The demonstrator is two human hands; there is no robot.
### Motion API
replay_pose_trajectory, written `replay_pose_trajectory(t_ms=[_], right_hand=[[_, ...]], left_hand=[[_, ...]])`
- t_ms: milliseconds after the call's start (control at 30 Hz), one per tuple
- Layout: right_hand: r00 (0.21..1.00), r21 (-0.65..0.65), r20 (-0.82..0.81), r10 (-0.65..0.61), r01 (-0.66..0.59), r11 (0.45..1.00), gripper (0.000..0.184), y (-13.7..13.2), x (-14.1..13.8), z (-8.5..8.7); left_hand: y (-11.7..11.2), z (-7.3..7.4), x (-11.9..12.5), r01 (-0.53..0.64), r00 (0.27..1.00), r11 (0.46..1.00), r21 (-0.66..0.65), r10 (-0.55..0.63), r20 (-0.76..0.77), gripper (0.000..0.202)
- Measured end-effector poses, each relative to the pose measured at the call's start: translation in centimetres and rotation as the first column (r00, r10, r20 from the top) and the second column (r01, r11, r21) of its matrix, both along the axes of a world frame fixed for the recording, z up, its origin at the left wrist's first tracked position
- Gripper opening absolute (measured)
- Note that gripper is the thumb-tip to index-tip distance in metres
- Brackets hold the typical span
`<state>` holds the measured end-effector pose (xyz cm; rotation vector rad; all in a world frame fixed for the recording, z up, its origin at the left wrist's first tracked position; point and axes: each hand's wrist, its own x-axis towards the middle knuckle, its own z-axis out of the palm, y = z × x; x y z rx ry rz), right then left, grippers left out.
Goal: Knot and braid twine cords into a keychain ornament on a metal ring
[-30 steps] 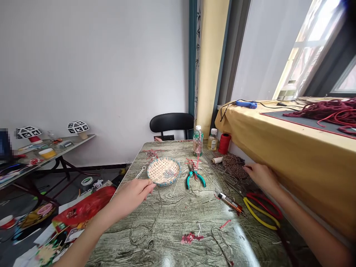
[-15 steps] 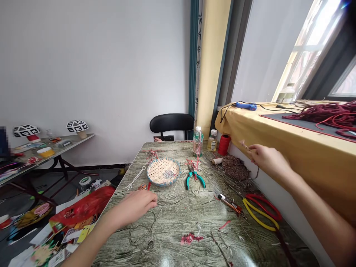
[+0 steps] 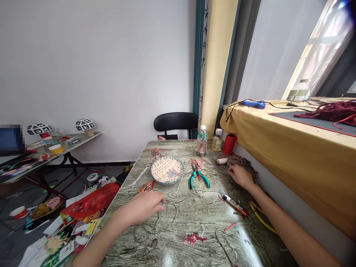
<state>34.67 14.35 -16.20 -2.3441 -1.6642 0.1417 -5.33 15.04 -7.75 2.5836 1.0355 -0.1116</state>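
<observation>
My left hand (image 3: pixel 147 204) is low over the table's left half, fingers curled down and closed on a thin grey-green cord (image 3: pixel 175 213), whose loops lie on the wood beneath it. My right hand (image 3: pixel 241 177) is by the brown yarn pile (image 3: pixel 236 161), its fingers bent together; what they hold is hidden. Between the hands are a woven basket (image 3: pixel 162 167) with small beads in it and teal-handled pliers (image 3: pixel 199 178). A small orange-brown object (image 3: pixel 144 186) lies just beyond my left hand.
At the back stand a green-labelled bottle (image 3: pixel 202 142), a small jar (image 3: pixel 217 141) and a red thread spool (image 3: pixel 229 144). A pen-like tool (image 3: pixel 235 205) and yellow-handled scissors (image 3: pixel 261 217) lie right. Red scraps (image 3: pixel 194 238) are in front. A yellow-draped ledge (image 3: pixel 250 129) borders the right.
My right hand has come down and left from beside the draped ledge to the yarn pile. The small pale piece at its fingertips no longer shows. My left hand stays near the cord.
</observation>
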Motion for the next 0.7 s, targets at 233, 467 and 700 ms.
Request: replay_pose_trajectory(t_ms=[233,467,700], right_hand=[[0.968,0.212,-0.24,0.069,-0.017,0.977,0.024,-1.1,1.9,6.9],[0.873,0.518,-0.402,0.278,-0.033,0.854,0.025,-2.9,-2.3,17.1],[0.672,0.684,-0.442,0.594,-0.175,0.708,0.022,-5.4,-11.4,24.3]], left_hand=[[0.1,0.6,0.7,0.003,0.998,1.0,0.005,-0.003,0.061,0.025],[0.3,3.5,3.6,0.068,0.963,0.996,0.053,-0.079,0.257,0.023],[-1.0,10.3,11.5,0.4,0.379,0.883,-0.244,0.083,0.922,0.051]])
